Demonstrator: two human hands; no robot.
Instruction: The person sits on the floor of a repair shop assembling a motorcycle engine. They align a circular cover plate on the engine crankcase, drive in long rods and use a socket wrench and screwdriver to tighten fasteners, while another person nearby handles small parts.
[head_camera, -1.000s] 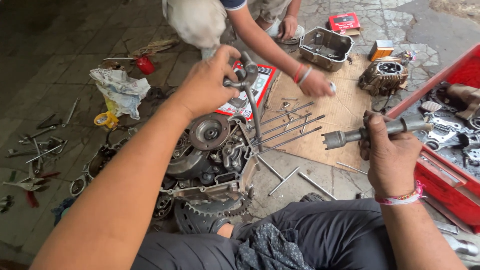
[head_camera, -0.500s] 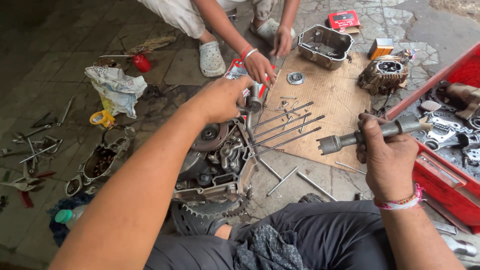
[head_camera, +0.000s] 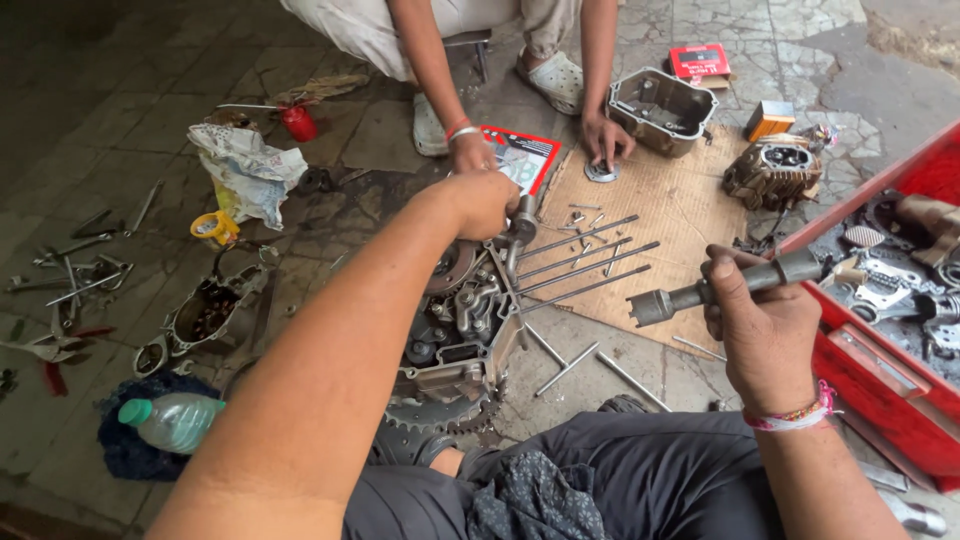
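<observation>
My left hand (head_camera: 483, 203) is closed on a grey tool (head_camera: 523, 222) over the engine case (head_camera: 455, 340). My right hand (head_camera: 765, 330) grips a socket tool (head_camera: 722, 287), well apart. A red flat box (head_camera: 700, 62) lies beyond the cardboard (head_camera: 660, 215), a small orange box (head_camera: 770, 120) near it.

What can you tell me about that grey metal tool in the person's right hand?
The socket tool is a stout cylinder of dull grey metal, darkened and greasy-looking. Its far end is a wider hollow head with notches cut into the rim; the shaft narrows where the right hand wraps it, and a thicker butt end sticks out past the fingers. It is held nearly level, slightly tilted, in the air above the cardboard sheet, its notched head pointing toward the engine case. Only that hand touches it.
</observation>
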